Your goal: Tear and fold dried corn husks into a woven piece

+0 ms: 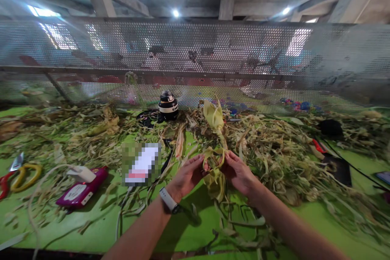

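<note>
Over the green tabletop, my left hand (188,174) and my right hand (240,174) face each other. Both sets of fingers are closed on a pale yellow-green leaf strip (210,153), which looks like dried husk and bends into a loop between them. More yellowish leaf hangs below the fingers. Just beyond stands a flower-like piece of folded husk (214,116) on a stalk; whether it joins the held strip I cannot tell. A pale watch band circles my left wrist. Some fingertips are hidden behind the leaf.
Dried plant scraps (274,150) spread across the table. Leftward are a blurred phone (143,164), a purple power strip (81,191) with a white plug, and yellow-handled scissors (27,176). A black jar (168,106) stands before a perforated metal screen (198,55), with people faintly visible behind it.
</note>
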The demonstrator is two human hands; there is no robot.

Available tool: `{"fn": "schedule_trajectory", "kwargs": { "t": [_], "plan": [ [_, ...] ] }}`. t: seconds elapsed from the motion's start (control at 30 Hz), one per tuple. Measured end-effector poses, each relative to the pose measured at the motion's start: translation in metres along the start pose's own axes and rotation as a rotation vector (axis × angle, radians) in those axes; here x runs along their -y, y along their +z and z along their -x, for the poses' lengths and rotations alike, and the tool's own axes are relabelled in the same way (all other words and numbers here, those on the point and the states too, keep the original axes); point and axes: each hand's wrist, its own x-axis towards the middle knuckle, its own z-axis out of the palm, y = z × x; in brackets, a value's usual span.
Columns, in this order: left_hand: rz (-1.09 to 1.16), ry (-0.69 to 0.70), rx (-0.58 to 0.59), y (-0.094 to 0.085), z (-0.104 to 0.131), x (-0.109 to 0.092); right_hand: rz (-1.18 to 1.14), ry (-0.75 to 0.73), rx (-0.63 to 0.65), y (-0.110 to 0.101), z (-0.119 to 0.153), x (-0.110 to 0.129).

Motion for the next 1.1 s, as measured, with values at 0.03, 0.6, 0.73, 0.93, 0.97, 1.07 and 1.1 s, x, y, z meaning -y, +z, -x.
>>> {"fn": "schedule_trajectory", "kwargs": {
  "t": [0.03,0.6,0.73,0.93,0.97,1.07,1.1],
  "plan": [
    [0.027,-0.014,0.028,-0.001,0.002,-0.004,0.015,-0.004,-0.013,-0.003,-0.001,0.004],
    [0.57,0.786,0.089,-0.028,0.018,-0.084,0.043,-0.333,-0.089,-0.05,-0.005,0.069],
    [0.297,0.425,-0.106,-0.027,0.007,-0.066,0.519,-0.131,-0.04,-0.053,-0.009,0.063],
    [-0.099,0.177,-0.183,-0.005,-0.005,-0.015,1.213,-0.445,-0.163,-0.019,-0.001,0.037],
    [-0.136,0.163,-0.166,-0.002,-0.005,-0.01,1.183,-0.395,-0.044,-0.012,0.002,0.032],
    [-0.15,0.127,-0.147,0.003,-0.004,-0.002,1.136,-0.281,0.151,0.005,0.01,0.016],
    [-0.139,0.123,-0.152,0.004,-0.003,0.0,1.149,-0.286,0.133,0.008,0.011,0.01]
  ]
}}
